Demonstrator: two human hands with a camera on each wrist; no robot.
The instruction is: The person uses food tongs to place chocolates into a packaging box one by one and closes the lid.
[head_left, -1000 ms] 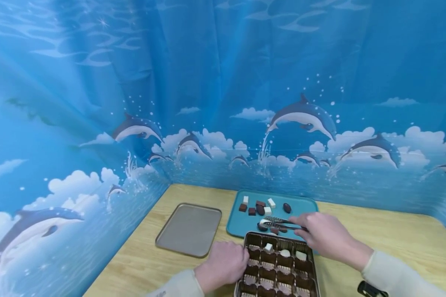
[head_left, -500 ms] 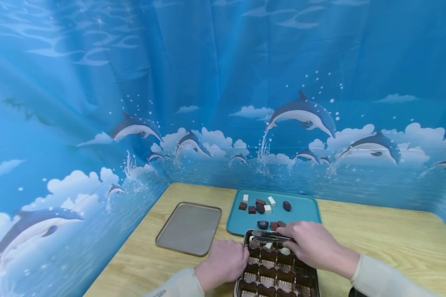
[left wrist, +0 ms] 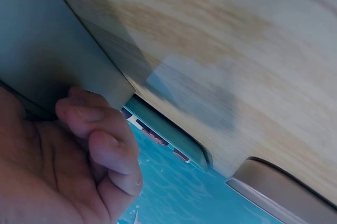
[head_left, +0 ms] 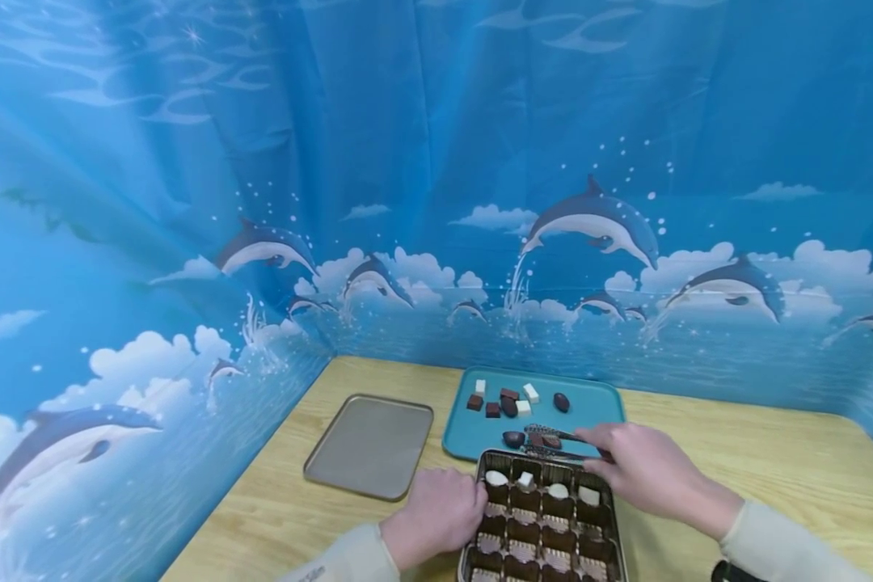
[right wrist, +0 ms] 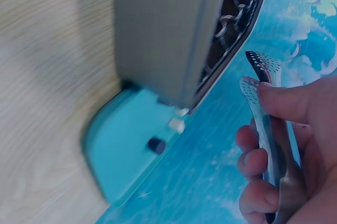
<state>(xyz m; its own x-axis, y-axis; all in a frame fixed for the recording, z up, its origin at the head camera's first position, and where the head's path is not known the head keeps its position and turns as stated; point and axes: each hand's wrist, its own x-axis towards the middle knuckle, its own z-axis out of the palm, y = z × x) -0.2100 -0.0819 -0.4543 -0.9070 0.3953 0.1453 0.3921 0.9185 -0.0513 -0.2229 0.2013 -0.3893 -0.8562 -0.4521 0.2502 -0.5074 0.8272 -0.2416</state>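
A deep box with a brown divided insert (head_left: 524, 535) stands at the front. White pieces lie along its far row, among them an oval one (head_left: 496, 478) in the left corner compartment and a small cube (head_left: 526, 478) beside it. My left hand (head_left: 440, 511) grips the box's left edge, fingers curled. With my right hand (head_left: 658, 473) I hold metal tongs (right wrist: 268, 129), whose perforated tips stand apart with nothing between them in the right wrist view. In the head view the tips are over the teal tray (head_left: 596, 408), at brown pieces (head_left: 550, 441) near its front.
On the teal tray lie several dark and white chocolate-like pieces, including a dark egg-shaped one (head_left: 561, 402) and a dark dome (head_left: 513, 439). A flat grey-brown tray (head_left: 371, 446) rests on the wooden table (head_left: 771, 461) to the left. A dolphin-print curtain (head_left: 422, 202) borders the table.
My right hand carried a white oval piece from the teal tray into the box's far left compartment, let go and moved back right over the tray. The left hand stayed put.
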